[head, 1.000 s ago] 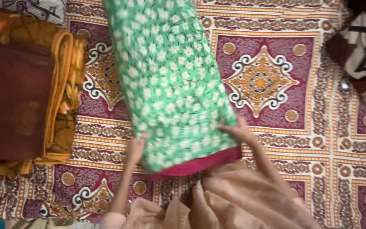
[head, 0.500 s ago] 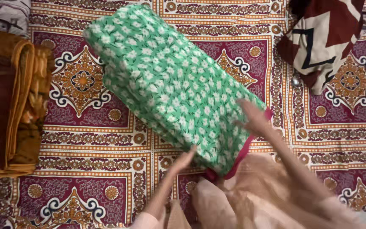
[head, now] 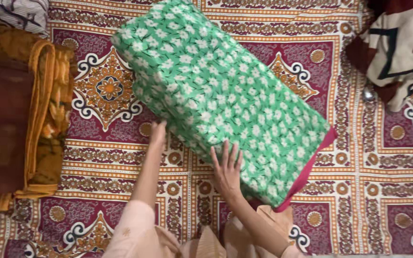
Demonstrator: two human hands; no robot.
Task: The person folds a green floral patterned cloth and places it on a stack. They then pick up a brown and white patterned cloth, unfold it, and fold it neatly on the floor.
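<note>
A folded green cloth with small white flowers and a pink border (head: 225, 93) lies slanted on the patterned maroon and orange bedsheet (head: 369, 172), running from upper left to lower right. My left hand (head: 157, 134) touches its near long edge, fingers under or against the fold. Flat on the cloth's near side lies my right hand (head: 226, 167), fingers spread. Both arms wear pale peach sleeves.
A stack of folded brown and orange cloth (head: 20, 119) sits at the left edge. A maroon, cream and black cloth (head: 397, 48) is bunched at the top right, and a grey striped cloth (head: 10, 12) shows at the top left corner.
The green cloth has been turned from nearly upright to a slant. My right hand moved from its right end to the near long side; my left hand shifted up along the edge.
</note>
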